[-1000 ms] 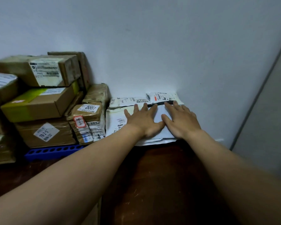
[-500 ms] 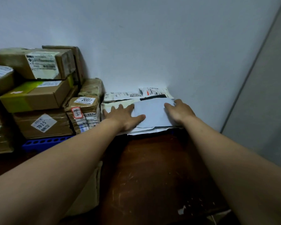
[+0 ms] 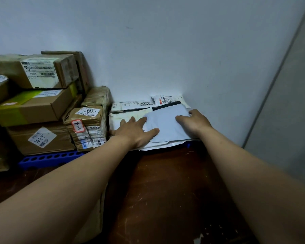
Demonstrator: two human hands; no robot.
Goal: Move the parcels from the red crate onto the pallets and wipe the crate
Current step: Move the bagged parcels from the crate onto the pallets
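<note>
Both hands are centre frame on a stack of flat mailers against the wall. Left hand (image 3: 134,132) lies palm-down, fingers spread wide, thumb over the near-left edge of the grey poly mailer (image 3: 167,124), remaining fingers on the white mailer (image 3: 116,120) beneath it. Right hand (image 3: 195,121) sits at the grey mailer's right edge, fingers loosely curled on top; its thumb is hidden, so whether it is pinching the edge or only resting there can't be told. The grey mailer tops the stack and hides most of what's under it; only white edges stick out at the front. Behind it, two labelled white parcels (image 3: 139,104) lie against the wall, print too small to read. The blue pallet (image 3: 49,158) shows as a strip at lower left and a small corner under the mailers; the rest is covered. Left of frame, taped cardboard boxes (image 3: 33,106) are stacked on it, the leftmost cut off by the frame edge; one small wrapped box (image 3: 87,124) carries a "2007" label. A pale object (image 3: 95,217) at bottom centre is mostly hidden by the left forearm, can't identify it. Dark scuffed floor (image 3: 165,191) fills the foreground. Red crate is out of view.
</note>
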